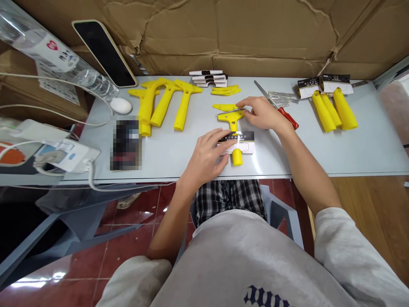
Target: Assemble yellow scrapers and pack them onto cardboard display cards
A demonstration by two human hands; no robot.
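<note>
A yellow scraper [231, 117] with a metal blade edge lies in front of me, its head pointing away. A black-and-white card sleeve [247, 147] wraps its handle, whose end sticks out at the near side. My left hand [207, 155] rests on the sleeve's left part, fingers stretched out flat. Just beyond the scraper head lies a loose yellow strip [223, 107], like a blade cover. My right hand [260, 113] has its bent index finger at the strip's right end, with the thumb by the scraper head's right corner.
Several yellow scraper handles [184, 104] lie left; sleeved scrapers [338, 106] lie right. Folded cards [209, 79], more yellow strips [226, 90], metal blades [283, 98] and a red-handled screwdriver [287, 117] lie behind. A phone [105, 53], bottle [64, 59] and power strip [70, 153] stand left.
</note>
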